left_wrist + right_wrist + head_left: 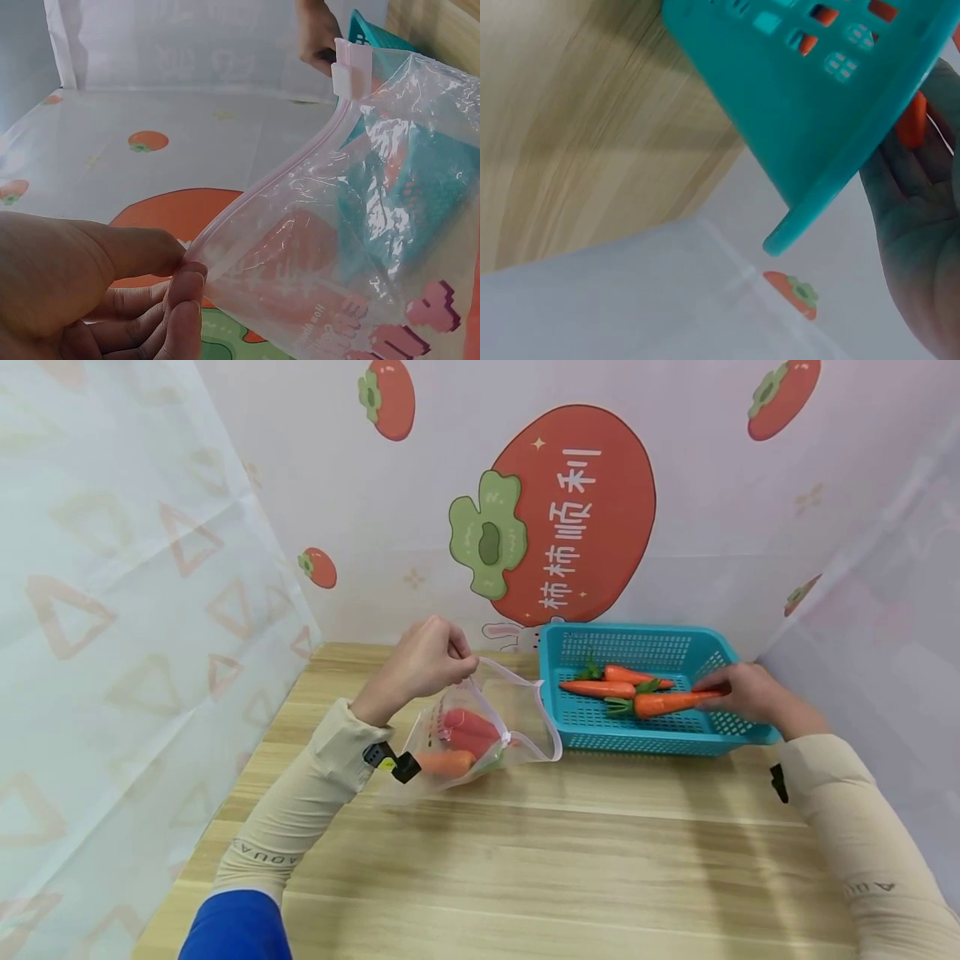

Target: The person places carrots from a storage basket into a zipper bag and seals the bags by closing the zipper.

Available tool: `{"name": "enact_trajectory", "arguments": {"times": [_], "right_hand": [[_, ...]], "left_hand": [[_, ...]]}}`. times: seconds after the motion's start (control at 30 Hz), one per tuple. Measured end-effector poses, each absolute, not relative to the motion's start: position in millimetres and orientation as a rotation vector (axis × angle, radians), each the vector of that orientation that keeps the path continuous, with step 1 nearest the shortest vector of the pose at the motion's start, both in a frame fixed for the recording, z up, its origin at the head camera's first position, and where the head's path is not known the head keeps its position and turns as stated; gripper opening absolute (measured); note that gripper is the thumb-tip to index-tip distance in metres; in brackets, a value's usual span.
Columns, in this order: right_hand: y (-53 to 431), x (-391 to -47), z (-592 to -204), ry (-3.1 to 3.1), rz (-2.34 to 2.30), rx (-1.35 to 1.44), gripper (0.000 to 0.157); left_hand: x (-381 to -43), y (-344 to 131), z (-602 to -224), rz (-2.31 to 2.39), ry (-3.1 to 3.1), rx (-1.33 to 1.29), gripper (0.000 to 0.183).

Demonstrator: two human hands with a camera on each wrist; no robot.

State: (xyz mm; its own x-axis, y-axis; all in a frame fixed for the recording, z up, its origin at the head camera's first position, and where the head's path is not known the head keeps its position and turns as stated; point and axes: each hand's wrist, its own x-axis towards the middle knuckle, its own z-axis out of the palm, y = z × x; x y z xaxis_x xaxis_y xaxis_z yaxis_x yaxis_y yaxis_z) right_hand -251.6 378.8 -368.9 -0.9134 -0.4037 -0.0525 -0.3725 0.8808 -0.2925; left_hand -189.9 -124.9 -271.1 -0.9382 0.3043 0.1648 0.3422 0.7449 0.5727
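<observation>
Carrot [667,704] and bag [483,714], each pinched.
I see the right hand [753,695] pinching the carrot's tip in the basket [645,745], the left hand [426,662] the bag's rim; I'd hold firmly, lifting gently.

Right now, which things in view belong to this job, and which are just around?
In the job:
plastic bag, pinched by the left hand
carrot held by the right hand
blue basket with other carrots

Just around:
wooden table
printed backdrop

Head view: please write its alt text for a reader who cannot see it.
A person's right hand grips one of three carrots in a blue basket; the left hand pinches a clear bag with orange contents.
</observation>
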Motion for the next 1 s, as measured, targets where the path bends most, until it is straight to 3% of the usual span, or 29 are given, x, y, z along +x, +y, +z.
{"name": "enact_trajectory", "arguments": {"times": [0.6,1.0], "right_hand": [[362,-225,-365,3.096,-0.558,-0.523,0.039],[347,-208,-352,3.228,-0.606,-0.654,0.032]], "left_hand": [[-191,-125,-273,-0.972,-2.888,-0.522,0.016],[-192,-126,-272,-0.96,-2.887,-0.524,0.017]]}}
